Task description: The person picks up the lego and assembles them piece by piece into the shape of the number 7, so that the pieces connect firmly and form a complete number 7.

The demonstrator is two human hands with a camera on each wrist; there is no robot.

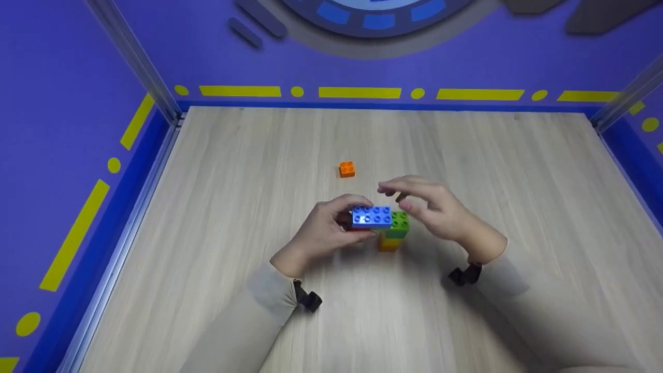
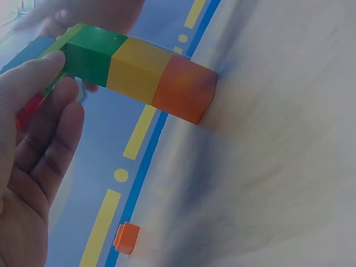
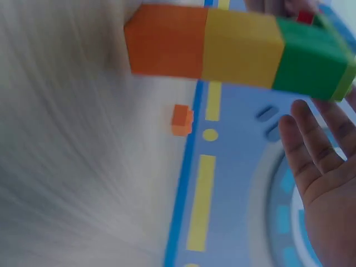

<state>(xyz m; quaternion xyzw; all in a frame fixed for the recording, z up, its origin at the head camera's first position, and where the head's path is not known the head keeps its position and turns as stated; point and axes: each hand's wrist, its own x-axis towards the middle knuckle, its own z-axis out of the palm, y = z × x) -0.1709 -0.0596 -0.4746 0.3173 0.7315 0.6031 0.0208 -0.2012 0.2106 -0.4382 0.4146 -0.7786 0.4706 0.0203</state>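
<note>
A column of toy building bricks stands near the middle of the table, with an orange brick (image 2: 186,89) at its foot, then a yellow brick (image 2: 139,68) and a green brick (image 2: 94,54). Light green studs (image 1: 400,219) show at its top. A blue brick (image 1: 372,216) juts out to the left of the column, and a red brick (image 2: 29,111) is partly seen beneath it. My left hand (image 1: 329,228) pinches this jutting part between thumb and fingers. My right hand (image 1: 432,207) is held just right of the column, fingers extended and holding nothing.
One loose orange brick (image 1: 347,169) lies on the wooden table (image 1: 248,155) beyond the hands. Blue panels with yellow markings (image 1: 359,92) enclose the table at the back and sides. Metal rails (image 1: 132,202) run along the left edge.
</note>
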